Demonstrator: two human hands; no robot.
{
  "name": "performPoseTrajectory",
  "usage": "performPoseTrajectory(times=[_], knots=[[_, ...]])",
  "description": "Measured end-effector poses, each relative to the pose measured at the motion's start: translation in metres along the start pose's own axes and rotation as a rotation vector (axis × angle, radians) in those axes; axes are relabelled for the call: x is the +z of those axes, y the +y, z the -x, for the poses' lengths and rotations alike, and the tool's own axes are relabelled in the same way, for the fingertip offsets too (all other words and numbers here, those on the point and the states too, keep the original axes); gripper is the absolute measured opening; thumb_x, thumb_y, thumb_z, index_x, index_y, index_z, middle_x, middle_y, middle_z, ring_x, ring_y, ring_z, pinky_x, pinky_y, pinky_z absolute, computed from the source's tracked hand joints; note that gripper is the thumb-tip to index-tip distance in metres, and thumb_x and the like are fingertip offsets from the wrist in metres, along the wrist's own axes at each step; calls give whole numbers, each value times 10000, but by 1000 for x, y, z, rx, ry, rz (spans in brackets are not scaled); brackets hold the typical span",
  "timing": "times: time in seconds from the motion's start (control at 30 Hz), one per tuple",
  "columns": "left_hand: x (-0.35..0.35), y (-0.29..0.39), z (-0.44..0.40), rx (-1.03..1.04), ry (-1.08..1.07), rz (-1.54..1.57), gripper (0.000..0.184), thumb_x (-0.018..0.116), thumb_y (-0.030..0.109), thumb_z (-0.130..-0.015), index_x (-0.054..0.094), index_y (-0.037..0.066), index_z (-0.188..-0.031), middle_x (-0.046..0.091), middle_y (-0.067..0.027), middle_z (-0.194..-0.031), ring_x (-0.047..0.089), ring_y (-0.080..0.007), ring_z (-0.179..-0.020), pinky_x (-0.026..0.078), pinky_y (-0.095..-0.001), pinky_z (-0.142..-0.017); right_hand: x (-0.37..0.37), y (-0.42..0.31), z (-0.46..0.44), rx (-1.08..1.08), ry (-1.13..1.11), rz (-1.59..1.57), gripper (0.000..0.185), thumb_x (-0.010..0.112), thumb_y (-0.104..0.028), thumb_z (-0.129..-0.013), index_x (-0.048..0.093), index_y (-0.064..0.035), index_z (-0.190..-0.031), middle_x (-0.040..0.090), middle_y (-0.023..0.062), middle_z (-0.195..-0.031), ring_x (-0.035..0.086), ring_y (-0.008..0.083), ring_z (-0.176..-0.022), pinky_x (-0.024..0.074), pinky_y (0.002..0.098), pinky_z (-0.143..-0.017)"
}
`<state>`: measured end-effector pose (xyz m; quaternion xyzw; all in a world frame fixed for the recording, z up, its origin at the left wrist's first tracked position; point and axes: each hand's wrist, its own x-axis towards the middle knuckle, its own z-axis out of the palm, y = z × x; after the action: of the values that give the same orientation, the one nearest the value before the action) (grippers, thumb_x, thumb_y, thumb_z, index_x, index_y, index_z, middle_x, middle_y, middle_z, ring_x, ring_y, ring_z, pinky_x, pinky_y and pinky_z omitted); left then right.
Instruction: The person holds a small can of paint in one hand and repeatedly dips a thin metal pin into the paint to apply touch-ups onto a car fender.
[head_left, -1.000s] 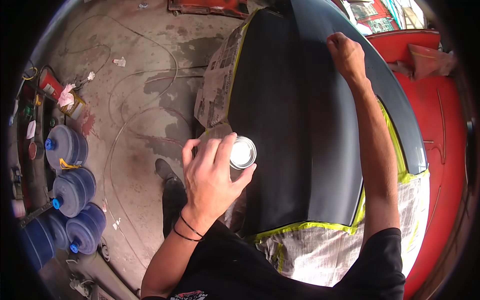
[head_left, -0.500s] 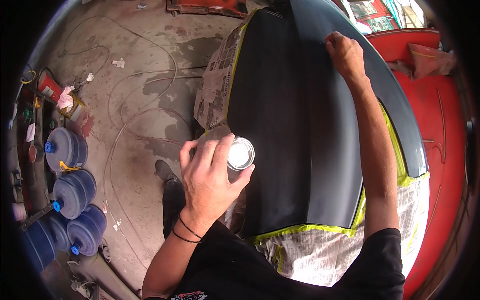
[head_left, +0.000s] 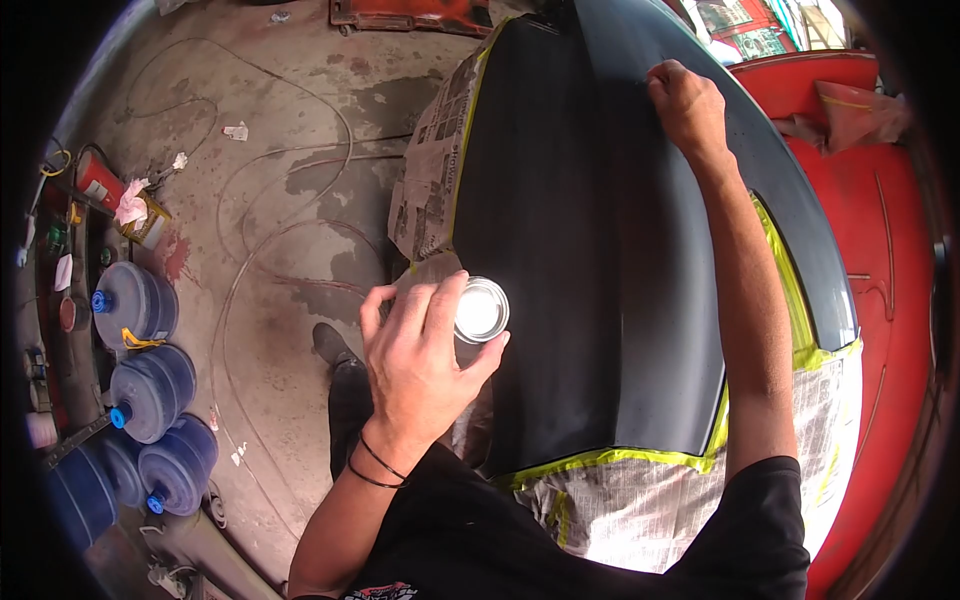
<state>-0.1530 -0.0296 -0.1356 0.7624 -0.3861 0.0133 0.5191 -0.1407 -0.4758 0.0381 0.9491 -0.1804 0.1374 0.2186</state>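
Note:
My left hand (head_left: 420,345) is closed round a small round metal can (head_left: 481,311) with a bright white top, held over the edge of a dark car panel (head_left: 560,230). Whether the white is a lid or the contents, I cannot tell. Farther up the panel, my right hand (head_left: 690,105) is curled tight against the dark surface. Its fingertips are tucked under, so anything between them is hidden. Yellow-green masking tape (head_left: 610,456) and masking paper (head_left: 630,510) border the panel.
Several blue water jugs (head_left: 150,395) stand at the left beside a red container (head_left: 97,180). A hose (head_left: 232,260) loops over the concrete floor (head_left: 290,400). Red panels (head_left: 850,260) lie along the right side, with a plastic bag (head_left: 865,115) on top.
The view has turned very slightly, so the floor and jugs sit a little farther right. Both hands keep nearly the same pose; the can stays in my left hand.

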Motion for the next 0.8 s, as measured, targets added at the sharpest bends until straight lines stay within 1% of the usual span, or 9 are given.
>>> performPoseTrajectory(times=[0.2, 0.6, 0.7, 0.8], knots=[[-4, -1, 2, -10, -2, -9, 733, 1055, 286, -801, 756, 46, -1426, 812, -91, -1184, 767, -301, -1064, 508, -534, -1151, 1, 2, 1, 34, 7, -17, 228, 726, -277, -1104, 861, -107, -1175, 874, 184, -1095, 839, 430, -1059, 659, 555, -984], [-5, -2, 3, -15, -4, -14, 741, 1052, 287, -799, 752, 42, -1432, 804, -97, -1183, 765, -301, -1058, 504, -535, -1156, 6, -4, -1, -5, -36, 97, 244, 722, -304, -1107, 872, -126, -1181, 877, 175, -1064, 847, 409, -1040, 667, 545, -955], [-3, -4, 4, -14, -10, -3, 764, 1058, 331, -812, 746, 52, -1452, 751, -82, -1184, 758, -268, -1084, 486, -539, -1174, 5, -5, -1, 0, -43, 110, 241, 719, -303, -1110, 873, -130, -1177, 875, 178, -1054, 848, 406, -1031, 668, 543, -948], [-3, -3, 2, -12, -2, -1, 739, 1051, 291, -802, 753, 42, -1432, 803, -98, -1181, 765, -301, -1059, 506, -537, -1154, 3, -7, -1, -2, -45, 115, 237, 721, -301, -1110, 872, -129, -1170, 875, 178, -1049, 849, 405, -1025, 668, 546, -944]])
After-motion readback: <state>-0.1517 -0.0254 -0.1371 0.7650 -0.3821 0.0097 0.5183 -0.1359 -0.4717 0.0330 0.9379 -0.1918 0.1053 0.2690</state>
